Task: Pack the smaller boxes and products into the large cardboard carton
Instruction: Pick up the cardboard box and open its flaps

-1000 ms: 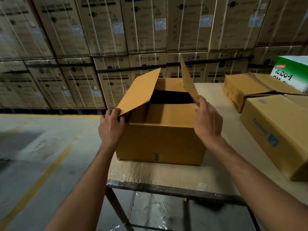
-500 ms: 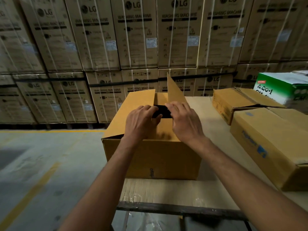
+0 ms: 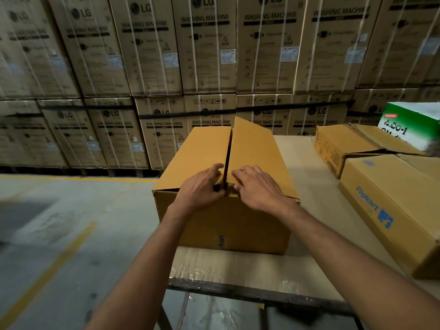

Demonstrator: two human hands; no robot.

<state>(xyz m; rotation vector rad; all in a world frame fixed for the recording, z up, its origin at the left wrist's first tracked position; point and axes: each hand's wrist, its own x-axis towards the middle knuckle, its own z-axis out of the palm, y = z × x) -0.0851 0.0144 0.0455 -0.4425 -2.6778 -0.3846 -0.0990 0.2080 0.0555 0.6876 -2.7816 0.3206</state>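
The left hand [image 3: 202, 189] lies flat, grip open, on the large cardboard carton's [image 3: 226, 225] left flap [image 3: 204, 148]. The carton sits at the counter's [image 3: 309, 186] left edge. The right hand [image 3: 258, 189], grip likewise open, presses the right flap [image 3: 257, 148], whose far end stands up. The board looks stiff and springy, likely best lifted by its lower sides. Bare counter separates it from the Flipkart box [image 3: 385, 210].

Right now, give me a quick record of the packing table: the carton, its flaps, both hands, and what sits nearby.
Carton: plain brown cardboard carton on the cardboard-covered table
Flaps: left flap and right flap folded down, narrow dark gap between them; right flap's far end raised
Left hand: rests on left flap by the seam
Right hand: fingers flat on right flap
Nearby: brown Flipkart-printed carton, green and white box, at right
Background: stacked LG washing machine cartons
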